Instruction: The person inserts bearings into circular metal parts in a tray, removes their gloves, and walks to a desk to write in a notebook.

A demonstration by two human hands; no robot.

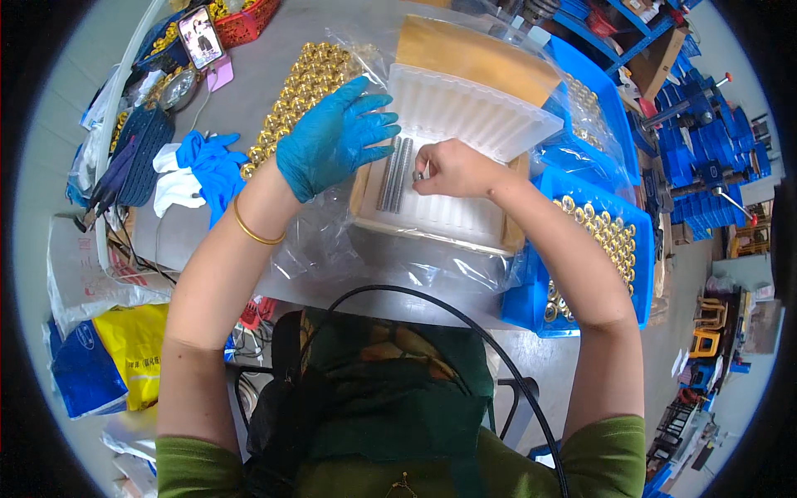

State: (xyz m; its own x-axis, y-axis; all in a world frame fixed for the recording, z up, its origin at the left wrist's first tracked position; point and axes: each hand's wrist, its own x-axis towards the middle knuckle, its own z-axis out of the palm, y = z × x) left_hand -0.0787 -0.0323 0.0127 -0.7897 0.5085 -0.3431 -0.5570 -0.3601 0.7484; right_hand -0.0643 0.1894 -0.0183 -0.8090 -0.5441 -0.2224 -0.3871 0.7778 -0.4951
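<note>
My left hand [339,137], in a blue glove, hovers at the left edge of an open box, its fingers stretched out and apart with nothing in them. Inside the box lies a white ribbed plastic tray [452,216]. Long rows of small silver metal pieces [395,176] fill grooves on the tray's left side. My bare right hand [452,170] is over the tray, just right of those rows, with thumb and fingers pinched around a small silvery piece [418,175]. Its exact kind is too small to tell. A second ribbed white sheet [473,108] leans upright at the box's far side.
Many gold round parts [311,83] stand in rows beyond my left hand. A blue crate [519,307] of gold parts sits at right, another blue crate [627,153] behind it. Blue gloves [209,166], a phone [201,37] and a red basket [241,26] are at left. Clear plastic film surrounds the box.
</note>
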